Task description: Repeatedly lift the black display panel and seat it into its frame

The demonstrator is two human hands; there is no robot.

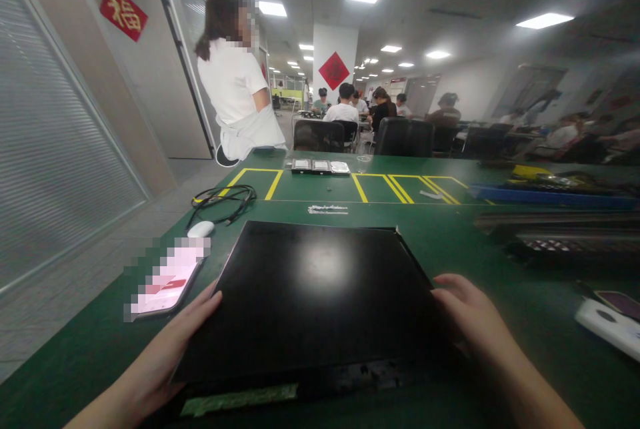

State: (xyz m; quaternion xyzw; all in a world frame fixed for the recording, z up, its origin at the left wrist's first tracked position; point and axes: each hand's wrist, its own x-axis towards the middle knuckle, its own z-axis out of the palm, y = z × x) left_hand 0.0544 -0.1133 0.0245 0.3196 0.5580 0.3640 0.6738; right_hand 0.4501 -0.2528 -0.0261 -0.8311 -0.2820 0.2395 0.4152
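Note:
A black, glossy display panel (320, 322) lies between my hands over the green table, with a ceiling light mirrored in its surface. Along its near edge shows a green circuit-board strip (240, 400). My left hand (173, 342) grips the panel's left edge, thumb on top and fingers hidden underneath. On the opposite side, my right hand (465, 309) holds the right edge, its lower fingers out of sight. Left of the panel lie a phone (170, 282) with a pink screen and a white mouse (201, 229).
A coiled black cable (225, 201) lies behind the mouse. Several hard drives (320, 167) sit near the far edge, beside yellow tape outlines. At right are a blue tray (545, 195), dark blurred parts (555, 242) and a white device (607, 325). A person (235, 82) stands beyond the table.

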